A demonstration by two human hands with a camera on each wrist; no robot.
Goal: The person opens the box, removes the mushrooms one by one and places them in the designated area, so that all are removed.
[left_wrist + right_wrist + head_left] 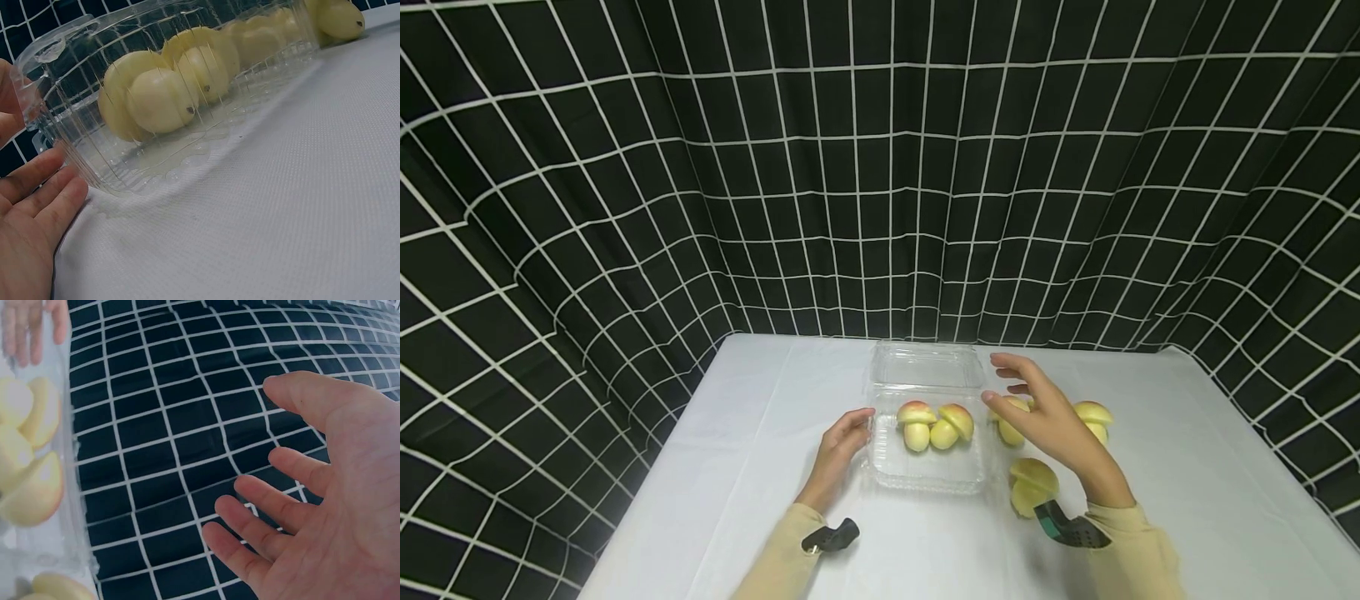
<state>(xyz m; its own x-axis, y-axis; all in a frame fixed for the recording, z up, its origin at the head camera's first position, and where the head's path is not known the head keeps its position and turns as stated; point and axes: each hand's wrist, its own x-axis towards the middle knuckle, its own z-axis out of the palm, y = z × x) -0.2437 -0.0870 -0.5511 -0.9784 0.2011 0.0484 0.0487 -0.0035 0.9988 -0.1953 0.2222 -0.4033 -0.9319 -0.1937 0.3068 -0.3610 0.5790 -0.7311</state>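
Observation:
A clear plastic clamshell box (887,467) lies with its lid (925,367) folded back toward the curtain. Inside sit two yellow mushroom-shaped pieces (916,427) with red-tinged caps, side by side. My left hand (841,450) touches the box's left side; in the left wrist view its fingers (53,194) lie straight against the ribbed wall. My right hand (1045,417) hovers to the right of the box, fingers spread and nothing in them. In the head view it partly covers another mushroom-shaped piece (1011,429).
Two more mushroom-shaped pieces rest on the white table (760,417): one (1032,483) near my right wrist, another (1094,417) beyond my right hand. A black curtain with white grid lines (865,167) encloses the table's back and sides.

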